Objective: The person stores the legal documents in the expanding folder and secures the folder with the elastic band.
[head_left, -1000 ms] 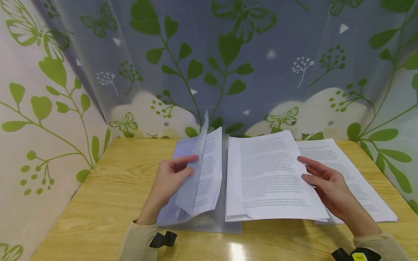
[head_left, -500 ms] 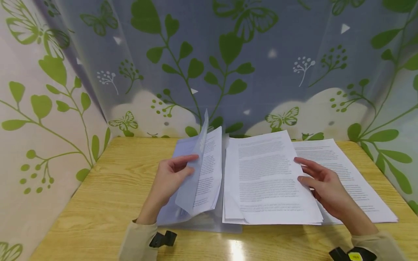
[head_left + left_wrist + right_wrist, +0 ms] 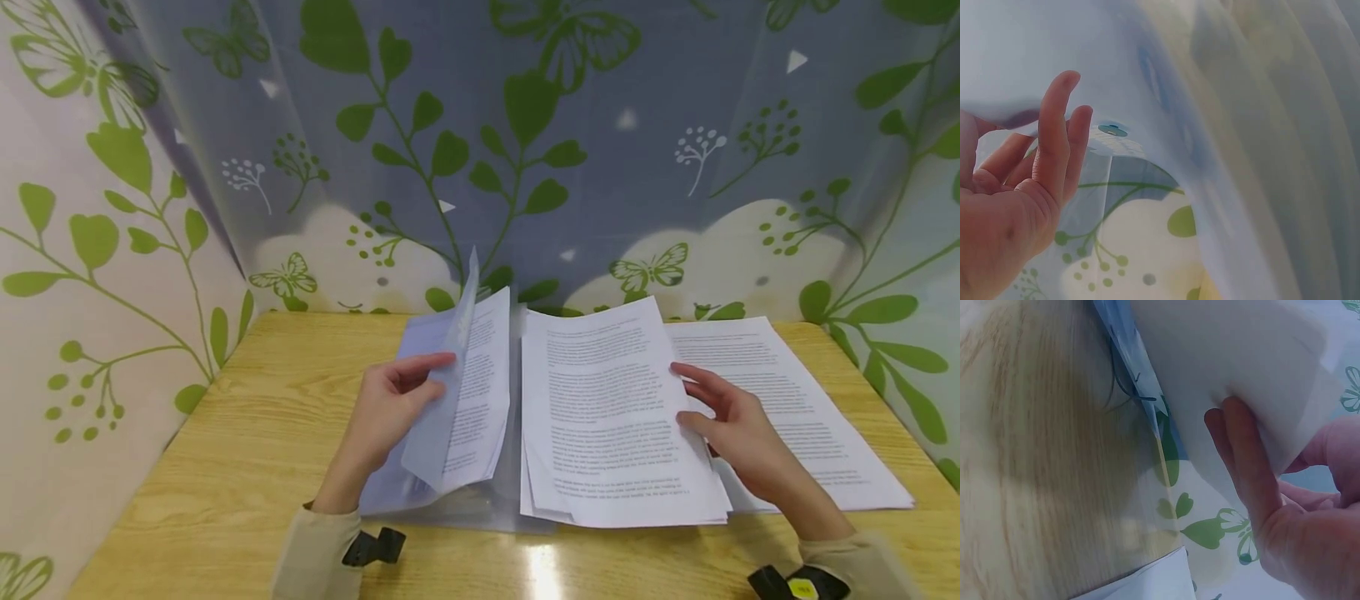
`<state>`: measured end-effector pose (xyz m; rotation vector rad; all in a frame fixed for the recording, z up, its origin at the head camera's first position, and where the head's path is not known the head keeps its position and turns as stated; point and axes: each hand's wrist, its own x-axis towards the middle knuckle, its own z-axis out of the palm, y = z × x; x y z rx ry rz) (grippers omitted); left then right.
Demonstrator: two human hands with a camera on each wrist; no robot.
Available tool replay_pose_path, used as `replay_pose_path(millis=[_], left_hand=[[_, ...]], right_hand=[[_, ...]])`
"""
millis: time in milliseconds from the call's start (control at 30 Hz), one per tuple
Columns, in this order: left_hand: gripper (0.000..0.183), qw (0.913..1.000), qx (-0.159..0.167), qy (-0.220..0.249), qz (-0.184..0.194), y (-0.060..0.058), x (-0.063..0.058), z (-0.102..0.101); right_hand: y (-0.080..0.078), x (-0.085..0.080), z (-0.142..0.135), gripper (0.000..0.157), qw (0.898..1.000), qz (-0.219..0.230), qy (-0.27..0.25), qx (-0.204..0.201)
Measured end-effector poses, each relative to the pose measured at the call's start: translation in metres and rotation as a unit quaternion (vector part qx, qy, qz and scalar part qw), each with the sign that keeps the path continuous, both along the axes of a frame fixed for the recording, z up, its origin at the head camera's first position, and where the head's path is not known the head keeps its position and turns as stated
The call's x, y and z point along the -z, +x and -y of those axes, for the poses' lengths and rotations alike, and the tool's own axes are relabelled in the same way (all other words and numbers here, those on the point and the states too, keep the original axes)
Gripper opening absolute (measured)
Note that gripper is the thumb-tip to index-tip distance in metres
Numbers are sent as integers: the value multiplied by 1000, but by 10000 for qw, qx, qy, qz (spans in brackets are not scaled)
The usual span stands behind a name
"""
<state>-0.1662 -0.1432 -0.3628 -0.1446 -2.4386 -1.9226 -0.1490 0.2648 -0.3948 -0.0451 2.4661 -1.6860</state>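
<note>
At the left, a translucent plastic folder (image 3: 422,446) lies on the table with its cover raised. My left hand (image 3: 390,408) pinches that cover between thumb and fingers. Printed sheets (image 3: 480,400) stand tilted just inside it. A round snap button (image 3: 1112,130) shows on the plastic in the left wrist view. My right hand (image 3: 742,429) pinches the right edge of a printed paper stack (image 3: 607,417), lifted and tilted beside the folder. From the right wrist view, fingers (image 3: 1244,450) lie against the back of the stack (image 3: 1210,356), the thumb on its other side.
Another pile of printed sheets (image 3: 802,400) lies on the table at the right, partly behind my right hand. The wooden table (image 3: 277,417) ends against a patterned curtain (image 3: 600,167) at the back and sides.
My right hand has drawn the paper stack slightly left and toward me, and its lower edge sits nearer the front. The left hand and the raised cover have stayed nearly still.
</note>
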Motion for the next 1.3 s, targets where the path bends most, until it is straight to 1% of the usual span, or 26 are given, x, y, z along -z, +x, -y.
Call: replay_pose_path(millis=[167,367,400,533,633,733,900,1067,1133,1200,1300], left_hand=[[35,10000,-7,1,-11,0,0,1],[35,10000,-15,-50,-2,1,-1,2],[35,10000,-17,-69,-5,1,-1,2],[35,9999,-25,-112,-15,1,-1,2],[35,9999,-35,-121,-8,1,-2,2],[34,9999,-44,-129,1,1,-2,1],[35,9999,-56,-89,33,0,-2,2],[35,10000,-58,-60,55,0,-2,2],[35,9999,-54,-74,58,0,-2,2],[35,9999,-54,-75,61,0,-2,3],[35,10000,-55,-62,49,0,-2,2]], right_hand=[[-1,4,2,65,9999,-33,-126,-40],[1,1,0,61,9978,-547,-364,-98],[1,-1,-1,61,9968,-635,-469,-119],[0,-7,1,61,9891,-795,-1214,-247],[-2,-11,4,61,9789,-678,-1901,-322],[-5,-17,9,62,9692,-486,-2387,-366],[-15,-25,17,60,9561,-351,-2881,-407],[-27,-25,27,57,9423,-224,-3310,-439],[-31,-22,32,57,9396,-145,-3397,-384],[-34,-19,37,57,9396,-40,-3411,-296],[-36,-14,45,59,9421,135,-3346,-175]])
